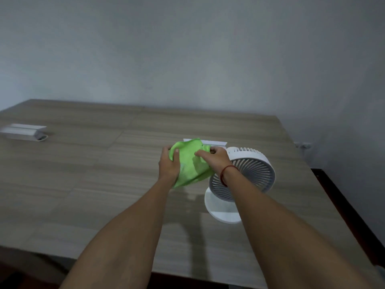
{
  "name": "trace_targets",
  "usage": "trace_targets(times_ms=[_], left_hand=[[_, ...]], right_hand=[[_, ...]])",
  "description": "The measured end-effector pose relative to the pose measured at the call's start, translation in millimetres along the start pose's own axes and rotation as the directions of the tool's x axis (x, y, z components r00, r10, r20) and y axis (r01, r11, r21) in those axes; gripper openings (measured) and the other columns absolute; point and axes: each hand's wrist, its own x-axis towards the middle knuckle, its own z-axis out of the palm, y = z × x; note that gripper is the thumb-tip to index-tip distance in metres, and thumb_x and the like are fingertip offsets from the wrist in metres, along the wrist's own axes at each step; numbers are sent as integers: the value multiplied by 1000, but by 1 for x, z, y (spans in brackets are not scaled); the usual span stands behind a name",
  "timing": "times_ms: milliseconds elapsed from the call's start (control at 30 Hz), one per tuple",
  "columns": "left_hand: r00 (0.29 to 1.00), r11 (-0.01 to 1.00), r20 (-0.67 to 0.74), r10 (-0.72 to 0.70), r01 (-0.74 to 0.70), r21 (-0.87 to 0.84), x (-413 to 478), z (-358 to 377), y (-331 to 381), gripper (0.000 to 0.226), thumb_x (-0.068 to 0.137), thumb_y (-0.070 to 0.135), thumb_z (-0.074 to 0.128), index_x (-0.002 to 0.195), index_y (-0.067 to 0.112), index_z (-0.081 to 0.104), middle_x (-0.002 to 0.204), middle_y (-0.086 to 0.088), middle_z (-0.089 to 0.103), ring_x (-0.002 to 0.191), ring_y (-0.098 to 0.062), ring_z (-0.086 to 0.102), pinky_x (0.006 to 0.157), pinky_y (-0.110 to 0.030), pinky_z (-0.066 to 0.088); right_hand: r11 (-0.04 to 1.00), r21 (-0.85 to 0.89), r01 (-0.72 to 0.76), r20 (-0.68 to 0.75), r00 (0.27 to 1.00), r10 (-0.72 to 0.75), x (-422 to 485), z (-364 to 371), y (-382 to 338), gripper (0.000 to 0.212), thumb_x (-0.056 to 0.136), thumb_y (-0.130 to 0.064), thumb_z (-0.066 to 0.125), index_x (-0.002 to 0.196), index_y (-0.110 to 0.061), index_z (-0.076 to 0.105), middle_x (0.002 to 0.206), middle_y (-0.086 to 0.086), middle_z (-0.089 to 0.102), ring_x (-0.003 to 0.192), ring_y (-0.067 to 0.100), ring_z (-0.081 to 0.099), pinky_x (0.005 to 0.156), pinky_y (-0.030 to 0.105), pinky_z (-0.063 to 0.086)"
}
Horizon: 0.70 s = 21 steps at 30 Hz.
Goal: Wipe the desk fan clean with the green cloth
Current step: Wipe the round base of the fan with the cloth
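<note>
A white desk fan [250,174] stands on its round base at the right of the wooden table [83,184], its grille tilted up toward me. The green cloth [190,163] is held bunched in the air just left of the fan head. My left hand [169,165] grips the cloth's left side with the thumb on top. My right hand [214,158] pinches its upper right part, wrist crossing in front of the fan grille. A red cord circles my right wrist. The cloth hangs apart from the fan.
A white box-like object [214,142] lies behind the cloth, mostly hidden. Another white box [23,131] sits at the table's far left, blurred. A grey wall stands behind; the table's right edge drops to a dark floor, with a wall socket [304,145] beyond.
</note>
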Motion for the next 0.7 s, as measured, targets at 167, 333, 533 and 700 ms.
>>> trace_targets(times_ms=[167,333,533,700], left_hand=[[997,996,78,16,-23,89,-6,-23,-29,24,96,21,52,114,5,53,97,-3,58,90,-20,54,79,-27,41],[983,984,128,-136,118,136,-21,-17,-68,27,91,13,55,117,4,55,111,-13,61,98,-23,55,84,-27,39],[926,948,248,-284,233,215,-37,6,-111,52,88,11,58,137,2,41,130,-21,55,115,-33,57,98,-36,46],[905,958,362,-223,135,251,-56,42,-147,44,82,0,67,124,-9,58,120,-26,65,95,-24,63,61,-2,47]], right_hand=[[978,-29,-205,74,976,207,5,28,40,54,64,-29,77,108,1,66,112,22,69,99,35,68,88,53,56],[964,-215,-153,26,986,162,-7,37,82,22,79,7,56,98,9,68,88,20,67,85,29,64,74,40,52],[953,-191,-233,-52,972,228,-12,27,145,31,76,9,57,105,6,65,100,21,67,91,29,63,86,40,53],[949,-182,-257,-165,960,228,-15,-1,196,40,72,7,57,111,1,65,110,22,67,105,36,63,91,44,52]])
